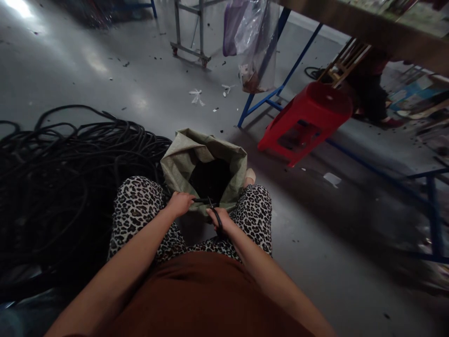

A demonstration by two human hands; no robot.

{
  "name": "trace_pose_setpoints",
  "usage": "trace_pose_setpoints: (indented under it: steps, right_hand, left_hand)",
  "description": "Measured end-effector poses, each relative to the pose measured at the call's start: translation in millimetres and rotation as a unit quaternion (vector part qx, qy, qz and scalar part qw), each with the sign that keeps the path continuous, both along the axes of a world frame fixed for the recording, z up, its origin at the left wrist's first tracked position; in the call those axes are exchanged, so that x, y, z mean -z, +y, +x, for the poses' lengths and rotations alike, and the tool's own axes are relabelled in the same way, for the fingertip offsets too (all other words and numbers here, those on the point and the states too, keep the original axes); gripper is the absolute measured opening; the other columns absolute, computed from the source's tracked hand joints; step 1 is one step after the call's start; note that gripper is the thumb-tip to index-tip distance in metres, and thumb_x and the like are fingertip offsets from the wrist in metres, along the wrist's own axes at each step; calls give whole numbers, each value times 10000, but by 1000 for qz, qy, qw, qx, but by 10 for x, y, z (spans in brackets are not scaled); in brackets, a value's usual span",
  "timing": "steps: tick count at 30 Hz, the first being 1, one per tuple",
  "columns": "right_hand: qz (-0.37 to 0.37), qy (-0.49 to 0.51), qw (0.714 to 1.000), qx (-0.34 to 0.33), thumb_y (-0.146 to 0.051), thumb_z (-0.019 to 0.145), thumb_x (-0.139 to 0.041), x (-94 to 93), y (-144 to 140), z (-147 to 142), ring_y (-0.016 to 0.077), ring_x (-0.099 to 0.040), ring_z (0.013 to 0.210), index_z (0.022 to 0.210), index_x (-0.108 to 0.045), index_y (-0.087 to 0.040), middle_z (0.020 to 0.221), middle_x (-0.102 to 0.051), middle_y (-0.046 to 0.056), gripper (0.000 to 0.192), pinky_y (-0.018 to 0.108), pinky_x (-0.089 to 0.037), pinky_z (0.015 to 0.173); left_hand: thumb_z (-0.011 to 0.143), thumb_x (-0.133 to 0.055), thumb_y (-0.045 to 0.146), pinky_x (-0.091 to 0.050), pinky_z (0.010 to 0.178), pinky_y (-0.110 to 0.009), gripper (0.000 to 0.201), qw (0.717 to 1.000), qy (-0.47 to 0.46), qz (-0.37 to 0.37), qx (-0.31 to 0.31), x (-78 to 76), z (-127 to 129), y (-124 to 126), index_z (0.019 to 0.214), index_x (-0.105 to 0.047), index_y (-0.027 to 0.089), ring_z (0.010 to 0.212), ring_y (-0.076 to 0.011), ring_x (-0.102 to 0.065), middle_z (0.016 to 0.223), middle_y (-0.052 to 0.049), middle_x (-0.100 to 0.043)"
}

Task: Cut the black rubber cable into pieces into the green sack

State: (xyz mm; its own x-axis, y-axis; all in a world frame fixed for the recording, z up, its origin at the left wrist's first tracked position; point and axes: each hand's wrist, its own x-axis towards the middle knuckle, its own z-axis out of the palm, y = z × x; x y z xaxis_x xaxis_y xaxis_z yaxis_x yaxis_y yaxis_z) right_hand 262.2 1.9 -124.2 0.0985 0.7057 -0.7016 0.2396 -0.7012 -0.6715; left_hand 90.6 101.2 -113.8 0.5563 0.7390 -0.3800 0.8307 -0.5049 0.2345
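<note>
Between my knees stands an open woven sack (170, 171), its rim folded outward and its inside dark. My left hand (180, 204) is closed on a short length of black tubing (200, 200) at the sack's near rim. In my right hand (218, 218) is a pair of scissors (219, 220) with black handles, its blades pointing up beside the tubing's end. Whether the blades touch the tubing I cannot tell. The contents deep in the sack are too dark to make out.
A big heap of black tubing (87, 159) lies on the floor at my left. To the right a red plastic stool (308, 121) lies tilted by a blue-legged table (351, 21). A clear plastic bag (257, 51) hangs from it. A metal trolley (191, 47) stands ahead; a person (372, 89) is beyond the table.
</note>
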Motion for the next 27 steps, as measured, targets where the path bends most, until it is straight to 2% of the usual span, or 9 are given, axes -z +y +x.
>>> trace_pose_setpoints:
  steps: [7,12,19,27]
  right_hand:
    - [8,10,1000,-9,-399,843,-539,58,-34,24,65,-397,292,734,-588,-122,444,-433,-57,302,175,-363,316]
    - [-3,1,1000,4,-384,861,-523,-4,-32,32,67,-411,287,688,-568,-124,436,-430,-54,315,163,-328,305]
    - [-8,21,999,34,-431,903,-450,-139,-25,40,74,-433,294,845,-564,-126,439,-450,-57,330,154,-326,310]
    - [-8,67,998,9,-593,858,-434,-17,-49,29,105,-484,333,961,-561,-125,471,-500,-32,496,189,-389,344]
  left_hand:
    - [853,-444,282,-377,861,-323,293,1000,3,7,11,18,-5,5,1060,-650,283,1015,-213,-595,1026,-54,-689]
    - [851,-453,270,-377,871,-330,300,1000,-15,3,-10,33,-12,14,1077,-650,266,1039,-229,-594,1060,-63,-683]
    - [860,-429,285,-387,845,-316,322,1000,-12,9,-9,6,-7,30,1108,-633,266,1016,-212,-601,1046,-52,-689]
    - [859,-429,275,-386,833,-294,321,999,-25,20,-12,4,-14,31,1114,-624,273,1010,-196,-602,1059,-34,-687]
